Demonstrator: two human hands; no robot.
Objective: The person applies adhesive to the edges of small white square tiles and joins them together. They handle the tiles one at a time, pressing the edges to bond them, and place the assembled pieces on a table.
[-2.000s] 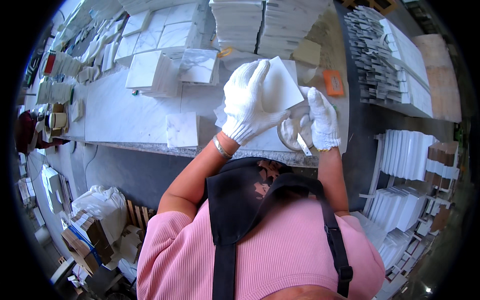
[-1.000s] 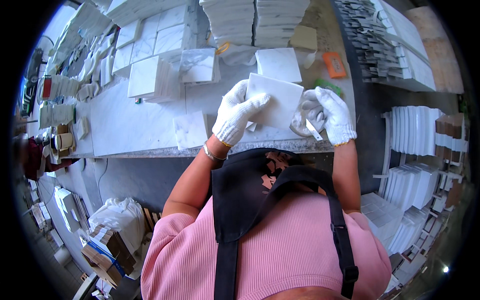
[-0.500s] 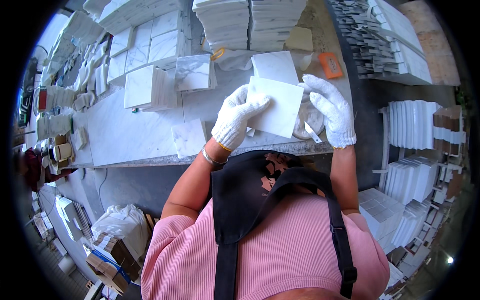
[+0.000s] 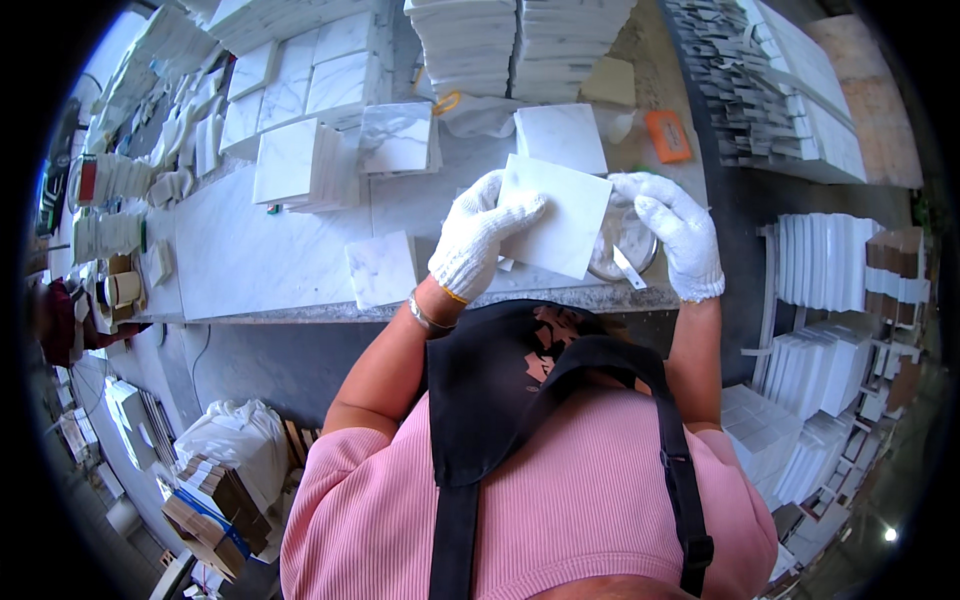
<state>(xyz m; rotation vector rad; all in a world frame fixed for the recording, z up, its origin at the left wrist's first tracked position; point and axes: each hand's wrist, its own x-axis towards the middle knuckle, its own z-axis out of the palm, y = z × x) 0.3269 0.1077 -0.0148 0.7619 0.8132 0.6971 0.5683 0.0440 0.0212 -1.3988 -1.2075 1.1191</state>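
Observation:
A square white marble tile (image 4: 557, 220) is gripped at its left edge by my gloved left hand (image 4: 475, 235), the thumb lying across its face. My gloved right hand (image 4: 685, 240) is at the tile's upper right corner. Its fingers are bent and somewhat apart, and the fingertips reach the corner; whether they press on it is hard to see. Below that hand, partly hidden by the tile, sits a round dish (image 4: 652, 250) with white material inside. A small flat-bladed scraper (image 4: 629, 268) lies across the dish's front rim. Another white tile (image 4: 560, 138) rests just beyond the held one.
On the marble-topped table (image 4: 220, 250) lies a veined tile (image 4: 382, 270) at the left. Behind stand tile stacks (image 4: 285, 165), a veined tile pile (image 4: 397, 138) and tall stacks (image 4: 462, 55). An orange block (image 4: 668, 136) lies far right. Strapped slabs (image 4: 800, 90) stand beyond the table's right edge.
My right hand has come down slightly, its fingers now bent closer to the tile's corner. My left hand still holds the tile. The whole view has shifted a little.

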